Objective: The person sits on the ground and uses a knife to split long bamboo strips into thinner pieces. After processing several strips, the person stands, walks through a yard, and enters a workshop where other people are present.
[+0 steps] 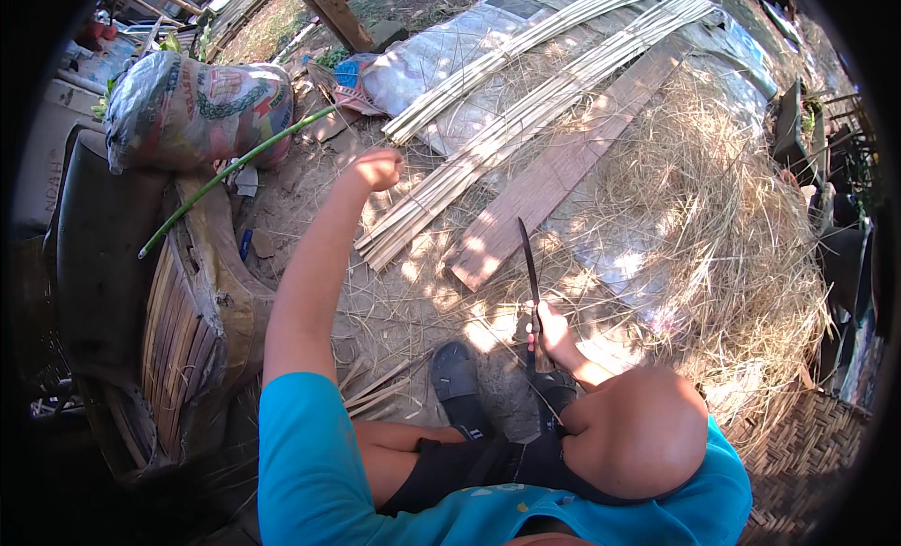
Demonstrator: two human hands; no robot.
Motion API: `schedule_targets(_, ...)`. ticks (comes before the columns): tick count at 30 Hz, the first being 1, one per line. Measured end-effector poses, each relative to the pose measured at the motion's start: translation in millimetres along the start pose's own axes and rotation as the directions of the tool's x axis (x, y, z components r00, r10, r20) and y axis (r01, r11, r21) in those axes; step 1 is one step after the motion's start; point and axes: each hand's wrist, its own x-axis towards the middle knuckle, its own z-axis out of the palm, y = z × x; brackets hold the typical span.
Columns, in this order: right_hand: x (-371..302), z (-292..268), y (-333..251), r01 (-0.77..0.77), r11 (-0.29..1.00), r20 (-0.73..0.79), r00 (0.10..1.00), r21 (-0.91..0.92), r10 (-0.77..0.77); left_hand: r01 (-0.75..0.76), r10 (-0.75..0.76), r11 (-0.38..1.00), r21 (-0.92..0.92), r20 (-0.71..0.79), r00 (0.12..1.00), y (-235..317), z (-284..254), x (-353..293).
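Note:
My left arm reaches forward, and my left hand [378,169] is closed in a fist beside the near ends of the bamboo strips [526,119]. What it holds, if anything, is hidden. Close to my knees, my right hand [554,332] is wrapped round a knife [530,260], whose long, narrow dark blade points away from me. To the left, a thin green stick [230,175] slants across a wooden piece and the front of a stuffed sack; its far end stops short of my left hand. The strips lie in two long bundles on the ground.
A wooden plank [568,166] lies beside the strips. Straw-like shavings [718,236] are heaped at the right over plastic sheeting [450,53]. At the left stand a stuffed sack [202,110] and a dark curved seat [108,255]. A woven mat [807,452] is at the lower right.

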Motion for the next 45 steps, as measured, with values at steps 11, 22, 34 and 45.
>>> schedule_targets(11, -8, -34, -25, -0.032, 0.979, 0.049, 0.998, -0.203, 0.043, 0.397, -0.41, 0.909, -0.127, -0.102, 0.907, 40, 177, 130)
schedule_targets(22, -13, -35, -35, 0.004, 0.919, 0.01, 1.0, -0.394, 0.0, -0.149, -0.299, 0.87, -0.47, -0.743, 0.598, 24, -39, 40)
schedule_targets(34, -18, -11, -68, 0.516, 0.56, 0.564, 0.82, -0.648, -0.103, 0.224, 0.15, 0.446, -0.867, 0.319, 0.936, 184, 83, 63)
schedule_targets(45, -11, -23, -29, -0.198, 0.962, 0.5, 0.823, -0.189, 0.267, -0.003, -0.098, 0.767, -0.642, -0.121, 0.988, 302, 113, 83)
